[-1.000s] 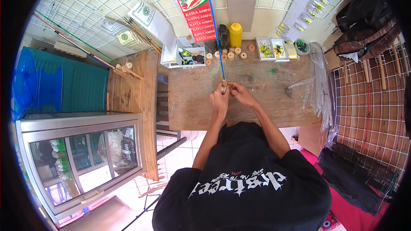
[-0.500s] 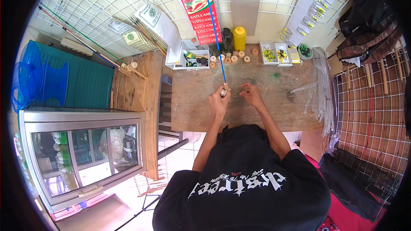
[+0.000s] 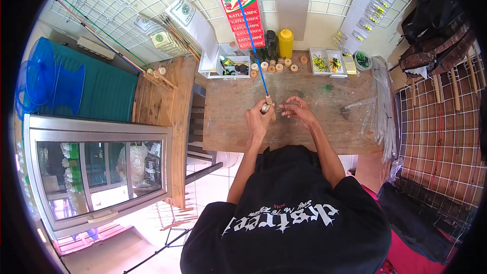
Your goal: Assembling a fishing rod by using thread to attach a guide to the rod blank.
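Observation:
My left hand (image 3: 259,120) is closed round the pale wooden handle of a fishing rod (image 3: 252,44) over the workbench. The rod's thin blue blank points up and away, leaning slightly left, in front of the wall grid. A small round reel (image 3: 265,107) shows at my left fingers, with the handle's end (image 3: 273,116) sticking out beside them. Just to the right, my right hand (image 3: 299,111) is raised off the handle, fingertips curled and drawn together toward the thumb. Whatever they pinch, if anything, is too fine to make out.
Wooden spools (image 3: 272,68), dark bottles and a yellow bottle (image 3: 285,44) line the back of the bench (image 3: 228,106). White trays (image 3: 318,62) of small tackle stand there too. Clear plastic sleeves (image 3: 381,106) hang at the right edge; a glass-fronted cabinet (image 3: 96,127) stands left.
The rod has tilted a little further left at its top, and more handle shows under my left hand. My right hand's fingers have curled and come slightly closer to the reel.

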Tool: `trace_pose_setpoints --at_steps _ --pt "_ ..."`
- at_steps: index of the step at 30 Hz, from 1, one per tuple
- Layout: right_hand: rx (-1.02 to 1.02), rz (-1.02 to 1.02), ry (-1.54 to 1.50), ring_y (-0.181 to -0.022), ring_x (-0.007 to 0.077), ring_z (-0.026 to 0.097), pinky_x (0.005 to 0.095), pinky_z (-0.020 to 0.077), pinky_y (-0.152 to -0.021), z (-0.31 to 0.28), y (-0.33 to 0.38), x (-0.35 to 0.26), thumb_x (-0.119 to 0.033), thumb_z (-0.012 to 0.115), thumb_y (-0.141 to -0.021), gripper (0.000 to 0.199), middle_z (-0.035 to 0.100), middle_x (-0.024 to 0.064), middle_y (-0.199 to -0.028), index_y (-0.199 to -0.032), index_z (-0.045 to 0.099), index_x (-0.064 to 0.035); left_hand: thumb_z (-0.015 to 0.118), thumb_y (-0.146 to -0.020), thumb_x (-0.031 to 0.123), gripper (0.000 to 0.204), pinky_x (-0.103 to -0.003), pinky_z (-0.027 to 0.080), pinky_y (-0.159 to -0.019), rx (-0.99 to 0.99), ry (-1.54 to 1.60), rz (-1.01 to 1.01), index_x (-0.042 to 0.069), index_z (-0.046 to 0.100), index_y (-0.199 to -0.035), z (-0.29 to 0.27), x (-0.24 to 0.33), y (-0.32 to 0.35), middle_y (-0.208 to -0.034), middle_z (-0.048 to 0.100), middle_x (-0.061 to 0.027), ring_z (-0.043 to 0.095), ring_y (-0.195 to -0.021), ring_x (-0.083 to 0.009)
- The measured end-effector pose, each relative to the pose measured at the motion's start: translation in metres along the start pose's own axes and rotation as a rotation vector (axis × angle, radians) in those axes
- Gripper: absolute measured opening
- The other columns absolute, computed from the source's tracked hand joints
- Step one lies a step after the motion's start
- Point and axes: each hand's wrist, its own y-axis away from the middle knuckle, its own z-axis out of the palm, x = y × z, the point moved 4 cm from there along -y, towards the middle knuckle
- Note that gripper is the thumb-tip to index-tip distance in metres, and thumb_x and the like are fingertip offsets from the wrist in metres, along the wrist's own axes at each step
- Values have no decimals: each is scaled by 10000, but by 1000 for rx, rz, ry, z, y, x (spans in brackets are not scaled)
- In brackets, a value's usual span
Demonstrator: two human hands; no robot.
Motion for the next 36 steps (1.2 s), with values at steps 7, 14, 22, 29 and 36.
trace_pose_setpoints --at_steps 7,14,22,29,36 --pt "-56 14 280 -706 176 684 243 494 -559 -11 3 22 -66 661 -861 160 676 142 -1046 -956 534 -51 721 -786 132 203 -283 459 -546 -11 -9 21 -2 698 -937 3 3 0 -654 666 -120 590 -567 -86" --pt "-292 207 -49 -1002 241 636 402 547 -835 -13 -8 61 -119 679 -857 379 615 126 -1108 -1181 519 -3 712 -792 124 196 -271 461 -551 -26 29 34 -5 698 -940 8 -1 -1 -673 682 -102 599 -597 -71" --pt "-558 227 -382 -1163 294 551 508 459 -984 -2 -7 67 -107 618 -899 363 558 135 -1241 -1232 492 -36 717 -784 128 198 -270 460 -549 -88 142 -84 -2 702 -932 2 19 1 -674 683 -94 596 -610 -60" --pt "-391 71 34 -1138 213 555 435 454 -970 -4 -14 61 -188 670 -874 374 607 40 -1100 -1205 535 -78 718 -779 116 208 -259 445 -533 -58 56 44 -5 700 -948 6 0 -3 -644 665 -70 549 -590 -42" --pt "-431 73 -226 -1087 172 584 321 474 -904 9 -10 58 -166 687 -857 392 631 43 -1077 -1204 549 -47 713 -785 110 199 -237 423 -520 -100 86 17 -7 701 -945 7 -2 -5 -613 623 -26 509 -588 -19"
